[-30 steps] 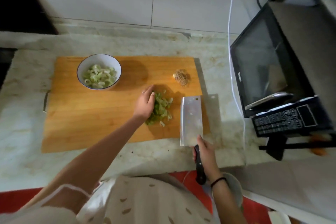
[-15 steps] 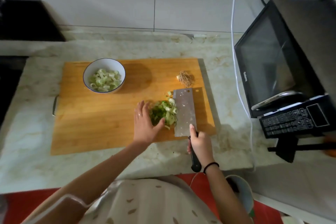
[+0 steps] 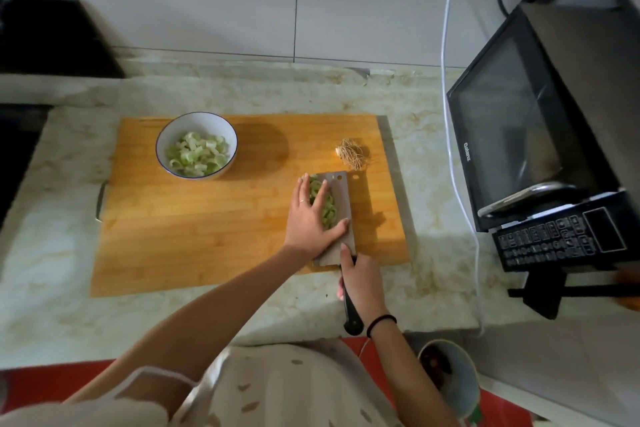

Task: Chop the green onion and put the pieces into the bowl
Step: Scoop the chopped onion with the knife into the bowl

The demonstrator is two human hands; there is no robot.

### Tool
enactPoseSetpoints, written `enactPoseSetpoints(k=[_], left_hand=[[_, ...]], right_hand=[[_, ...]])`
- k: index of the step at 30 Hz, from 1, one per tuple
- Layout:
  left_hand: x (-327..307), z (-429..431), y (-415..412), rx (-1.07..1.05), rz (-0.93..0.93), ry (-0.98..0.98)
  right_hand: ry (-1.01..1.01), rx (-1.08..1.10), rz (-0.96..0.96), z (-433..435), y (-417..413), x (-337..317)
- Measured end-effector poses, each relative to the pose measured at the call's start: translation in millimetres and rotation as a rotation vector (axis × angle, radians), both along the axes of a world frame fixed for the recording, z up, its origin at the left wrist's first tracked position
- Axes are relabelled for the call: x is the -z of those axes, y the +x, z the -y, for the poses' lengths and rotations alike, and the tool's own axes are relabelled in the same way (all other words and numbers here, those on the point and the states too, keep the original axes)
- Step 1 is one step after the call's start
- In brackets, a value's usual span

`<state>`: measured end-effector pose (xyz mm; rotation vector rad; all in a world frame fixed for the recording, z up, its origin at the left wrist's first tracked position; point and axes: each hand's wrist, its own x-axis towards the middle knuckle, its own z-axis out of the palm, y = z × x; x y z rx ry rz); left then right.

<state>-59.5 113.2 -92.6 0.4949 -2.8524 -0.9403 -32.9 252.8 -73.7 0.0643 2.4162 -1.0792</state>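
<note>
A wooden cutting board (image 3: 194, 236) lies on the marble counter. A white bowl (image 3: 196, 121) with pale chopped onion rings stands on its far left part. A cleaver (image 3: 341, 204) lies flat on the board's right part, and a heap of chopped green onion pieces (image 3: 327, 206) rests on its blade. My left hand (image 3: 308, 215) lies flat over the pieces, pressing them against the blade, fingers spread. My right hand (image 3: 362, 282) grips the cleaver's black handle at the board's near edge. The cut-off root end (image 3: 351, 153) lies behind the blade.
A black microwave (image 3: 533, 156) stands at the right with its door open and a white cable (image 3: 450, 114) running down beside it. A dark stove or sink area (image 3: 20, 135) is at the far left. A small bin (image 3: 450, 378) sits below the counter.
The cleaver slid left under the heap, so the green pieces now lie on its blade. My left hand moved from beside the heap to on top of it.
</note>
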Motion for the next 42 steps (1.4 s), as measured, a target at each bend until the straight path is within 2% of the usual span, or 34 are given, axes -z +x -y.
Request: enactPoseSetpoints(k=[4,11,19,23,27,31,35,42], left_hand=[[-2,-6,-8,-0.033,0.017,-0.031],[-9,-4,-17,-0.073,-0.015,0.055],[-39,1,-25,-0.017,-0.080,-0.063],[-61,12,-28,-0.018,-0.118,-0.109],[-84,33,-31,-0.047,-0.109,-0.163],[-109,69,-28,-0.144,-0.101,-0.202],[-125,118,-15,-0.271,-0.132,-0.247],[-116,183,5,-0.432,0.068,-0.153]], right_hand=[[-0.090,0.014,0.023,-1,-2,-1],[-0.309,0.100,0.154,0,-5,-13],[-0.490,0.114,0.155,2,-4,-39],[-0.485,0.169,0.220,15,-9,-57],[-0.512,0.125,0.246,36,-14,-80],[-0.549,0.011,0.254,70,-19,-103],[-0.491,-0.137,0.270,116,-27,-117],[-0.418,-0.261,0.394,182,-33,-118]])
